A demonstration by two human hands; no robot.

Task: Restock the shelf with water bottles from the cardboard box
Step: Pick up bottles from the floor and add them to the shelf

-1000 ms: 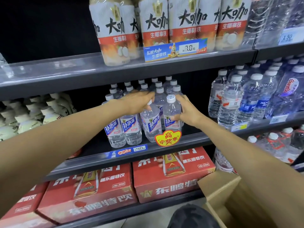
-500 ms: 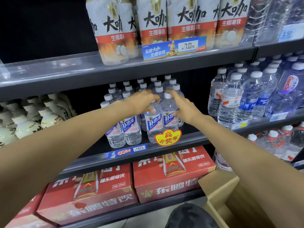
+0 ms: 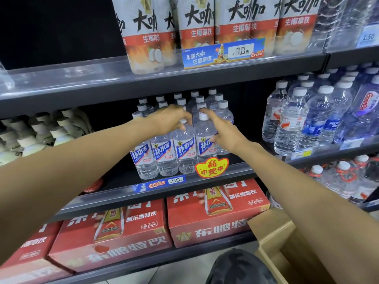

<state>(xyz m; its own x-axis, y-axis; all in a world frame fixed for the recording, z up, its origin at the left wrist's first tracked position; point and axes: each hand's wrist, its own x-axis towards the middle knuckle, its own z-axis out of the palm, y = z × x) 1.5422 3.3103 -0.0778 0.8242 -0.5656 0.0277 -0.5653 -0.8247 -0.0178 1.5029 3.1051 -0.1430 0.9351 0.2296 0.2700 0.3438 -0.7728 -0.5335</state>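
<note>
Both my arms reach forward to the dark metal middle shelf [image 3: 235, 171], my left hand [image 3: 170, 121] arched with curled fingers over the white cap of a clear blue-labelled water bottle [image 3: 184, 148], my right hand [image 3: 223, 130] spread loosely against the side of the next one [image 3: 204, 140]. Four such bottles stand in the front row with more behind, and the brown cardboard box [image 3: 272, 236] sits low at my right.
</note>
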